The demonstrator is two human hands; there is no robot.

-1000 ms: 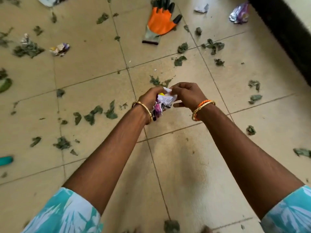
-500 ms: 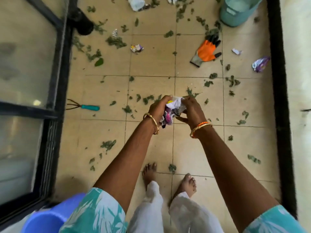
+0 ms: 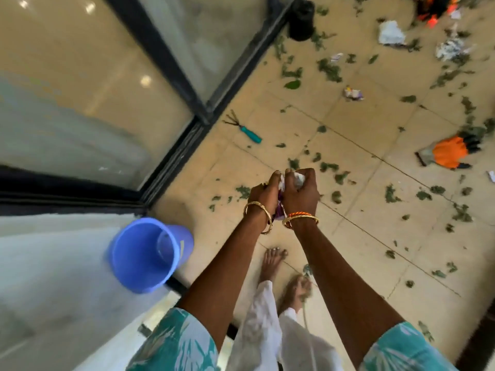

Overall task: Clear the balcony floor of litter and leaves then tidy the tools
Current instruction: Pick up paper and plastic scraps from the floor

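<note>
Both hands clenched round crumpled wrappers (image 3: 299,180) — left hand (image 3: 263,195) and right hand (image 3: 301,194) pressed together above floor. Blue bucket (image 3: 144,254) sits low-left of grip, mouth tipped toward viewer — left hand nearer.

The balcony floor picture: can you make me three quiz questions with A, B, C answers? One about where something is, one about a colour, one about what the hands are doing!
1. Where does the bucket stand?
A. By the glass door
B. Beside the glove
C. On the rake

2. What colour is the rake handle?
A. Red
B. Teal
C. Yellow

3. What are the hands doing?
A. Hanging free
B. Lying flat on the floor
C. Gripping crumpled litter

Answers:
1. A, it stands at the door frame's corner, far from the glove.
2. B, the handle is teal.
3. C, the left hand and right hand are curled round the litter.
</note>
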